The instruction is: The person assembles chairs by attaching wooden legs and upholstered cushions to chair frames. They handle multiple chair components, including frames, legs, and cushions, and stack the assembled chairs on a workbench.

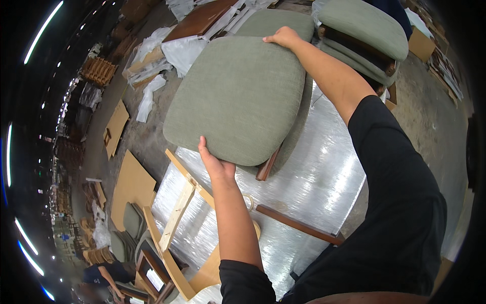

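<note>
A grey-green upholstered chair seat pad (235,99) is held between my two hands over the table. My left hand (218,164) grips its near edge, thumb on top and the other fingers hidden underneath. On the far edge, my right hand (284,38) is closed with its thumb over the fabric. Below the pad, a brown wooden piece (267,166) and another grey-green padded edge (296,129) show, partly hidden. I cannot tell whether the pad touches them.
Plastic film wraps the table (319,152). On it lie a dark wooden bar (298,224) and a light wooden chair frame (177,218). Stacked padded chair parts (362,35) stand at the far right. Cardboard sheets (132,185) lie leftward; another person (104,276) is at the lower left.
</note>
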A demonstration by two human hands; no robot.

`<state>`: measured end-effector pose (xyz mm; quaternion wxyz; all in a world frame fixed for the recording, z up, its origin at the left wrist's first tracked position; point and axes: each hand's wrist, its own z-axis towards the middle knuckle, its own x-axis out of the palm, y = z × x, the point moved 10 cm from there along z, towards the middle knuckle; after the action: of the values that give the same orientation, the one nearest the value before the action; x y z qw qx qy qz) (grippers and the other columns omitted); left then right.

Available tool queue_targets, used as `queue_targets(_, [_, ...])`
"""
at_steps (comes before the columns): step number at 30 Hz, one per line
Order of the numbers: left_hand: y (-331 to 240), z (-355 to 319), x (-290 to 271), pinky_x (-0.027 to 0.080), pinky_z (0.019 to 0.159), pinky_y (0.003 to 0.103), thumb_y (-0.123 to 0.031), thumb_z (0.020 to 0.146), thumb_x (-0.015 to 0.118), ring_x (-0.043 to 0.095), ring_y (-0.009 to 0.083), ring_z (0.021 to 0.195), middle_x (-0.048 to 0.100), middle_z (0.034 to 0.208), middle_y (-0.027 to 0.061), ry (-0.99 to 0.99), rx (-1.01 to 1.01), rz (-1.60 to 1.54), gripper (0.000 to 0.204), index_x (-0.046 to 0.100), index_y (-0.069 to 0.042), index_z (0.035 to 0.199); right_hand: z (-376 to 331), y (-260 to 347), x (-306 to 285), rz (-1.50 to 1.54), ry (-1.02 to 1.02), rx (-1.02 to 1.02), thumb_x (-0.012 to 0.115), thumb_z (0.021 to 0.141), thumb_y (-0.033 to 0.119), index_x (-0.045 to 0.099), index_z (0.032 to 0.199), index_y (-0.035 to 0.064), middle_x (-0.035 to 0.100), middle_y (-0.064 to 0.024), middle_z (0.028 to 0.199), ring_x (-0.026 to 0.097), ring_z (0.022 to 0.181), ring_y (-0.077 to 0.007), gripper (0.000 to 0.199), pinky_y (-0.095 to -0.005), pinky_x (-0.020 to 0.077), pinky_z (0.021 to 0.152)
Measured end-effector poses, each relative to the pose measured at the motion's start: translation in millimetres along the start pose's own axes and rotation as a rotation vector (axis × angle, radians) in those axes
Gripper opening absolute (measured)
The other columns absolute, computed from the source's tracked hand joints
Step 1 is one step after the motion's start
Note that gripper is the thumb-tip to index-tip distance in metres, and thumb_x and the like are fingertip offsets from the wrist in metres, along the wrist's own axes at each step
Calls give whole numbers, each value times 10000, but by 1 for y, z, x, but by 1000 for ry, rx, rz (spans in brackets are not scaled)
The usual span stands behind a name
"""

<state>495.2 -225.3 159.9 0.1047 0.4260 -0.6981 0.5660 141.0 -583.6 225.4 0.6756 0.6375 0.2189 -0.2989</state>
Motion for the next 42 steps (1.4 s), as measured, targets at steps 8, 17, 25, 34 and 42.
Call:
queue_targets(8, [1, 10, 4, 350, 1192, 549, -512, 954, 641, 441, 359, 1445, 469, 1551, 181, 135, -23, 52, 762, 412, -60, 1522, 5, -2, -3, 26, 23, -33, 889, 702, 593, 783, 1073, -60, 768, -224, 1113, 736, 1047, -344, 758, -422, 567, 913])
queue_targets(17, [19, -3, -1, 352, 1195, 521, -471, 929, 682, 466, 349, 1417, 504, 1511, 171, 147, -2, 139, 735, 453, -44, 1483, -8, -30, -17, -15, 135, -23, 802, 763, 684, 795, 1026, -32, 773, -200, 1052, 732, 1000, -316, 764, -428, 552, 874])
queue_targets(25, [19, -13, -9, 361, 1204, 470, -462, 923, 745, 479, 336, 1408, 497, 1548, 208, 132, -38, -147, 854, 432, 62, 1521, 28, -60, -10, -362, -18, -114, 505, 990, 713, 711, 1301, -5, 728, -239, 1257, 680, 1208, -358, 809, -427, 494, 1051])
queue_targets(34, [-61, -259, -74, 491, 1091, 392, -243, 1009, 701, 591, 292, 1352, 592, 1479, 213, 471, 473, 748, 598, 507, 17, 1511, -275, 331, 60, -57, -88, -1033, 698, 1012, 278, 702, 1257, 69, 713, -99, 1233, 677, 1151, -234, 322, -349, 534, 942])
queue_targets(42, [-34, -513, -509, 565, 893, 334, -254, 1042, 650, 712, 179, 1039, 763, 1138, 79, -1, -227, 551, 293, 723, -23, 1206, -823, 569, 201, 374, 818, -1739, 727, 946, 73, 715, 1031, 23, 728, -92, 970, 692, 853, -212, 99, -331, 543, 754])
